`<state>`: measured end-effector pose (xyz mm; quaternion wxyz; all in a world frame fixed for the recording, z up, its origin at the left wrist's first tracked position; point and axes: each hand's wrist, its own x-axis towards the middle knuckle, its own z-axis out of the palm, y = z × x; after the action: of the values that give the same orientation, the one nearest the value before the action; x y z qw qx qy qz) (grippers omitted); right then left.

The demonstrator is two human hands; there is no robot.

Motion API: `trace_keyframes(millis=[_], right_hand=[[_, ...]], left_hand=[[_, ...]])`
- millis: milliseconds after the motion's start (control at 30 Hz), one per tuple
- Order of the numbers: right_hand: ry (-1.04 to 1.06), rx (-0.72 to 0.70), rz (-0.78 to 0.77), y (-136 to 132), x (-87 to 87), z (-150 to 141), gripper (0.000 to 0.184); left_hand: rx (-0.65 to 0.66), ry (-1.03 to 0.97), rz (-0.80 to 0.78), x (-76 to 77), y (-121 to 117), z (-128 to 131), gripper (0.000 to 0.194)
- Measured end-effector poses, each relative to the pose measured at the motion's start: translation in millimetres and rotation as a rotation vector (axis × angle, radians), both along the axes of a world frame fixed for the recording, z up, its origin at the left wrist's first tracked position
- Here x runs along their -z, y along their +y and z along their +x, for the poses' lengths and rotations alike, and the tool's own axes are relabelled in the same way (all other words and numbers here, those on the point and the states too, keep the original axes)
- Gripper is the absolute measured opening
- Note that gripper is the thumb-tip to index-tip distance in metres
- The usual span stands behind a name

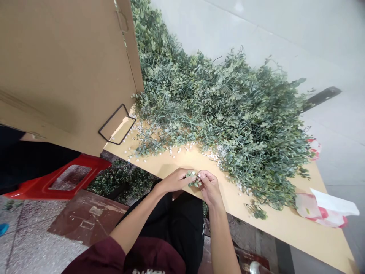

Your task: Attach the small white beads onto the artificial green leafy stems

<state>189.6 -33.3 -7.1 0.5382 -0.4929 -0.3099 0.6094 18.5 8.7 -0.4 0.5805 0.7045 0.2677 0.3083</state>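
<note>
My left hand (176, 179) and my right hand (210, 187) meet at the near edge of a cardboard sheet (285, 224). Together they pinch a small artificial green sprig (194, 179) with a white bead at its tip. Both hands have their fingers closed on it. Just beyond them lies a big heap of artificial green foliage (228, 114). Several small white beads (176, 150) are scattered on the cardboard in front of the heap.
A tall cardboard box (65, 68) stands at the left with a black wire frame (116, 124) against it. A red plastic stool (59, 179) sits on the floor. More greenery (122, 182) lies under the sheet. A red-and-white plastic bag (322, 209) rests at the right.
</note>
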Motion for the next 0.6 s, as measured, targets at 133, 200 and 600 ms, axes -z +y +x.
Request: trace_keyframes(millis=[133,200,600], right_hand=[[-0.018,0.006,-0.010,0.4,-1.3,-0.2,0.024],[-0.041,0.006,-0.008,0.3,-0.7,0.1,0.024],[-0.079,-0.004,0.028,-1.1,3.5,-2.5,0.023]], left_hand=[[0.004,-0.008,0.008,-0.5,0.3,-0.4,0.035],[-0.002,-0.004,0.014,-1.8,0.4,-0.4,0.033],[-0.028,0.058,0.031,-0.1,-0.3,4.0,0.028]])
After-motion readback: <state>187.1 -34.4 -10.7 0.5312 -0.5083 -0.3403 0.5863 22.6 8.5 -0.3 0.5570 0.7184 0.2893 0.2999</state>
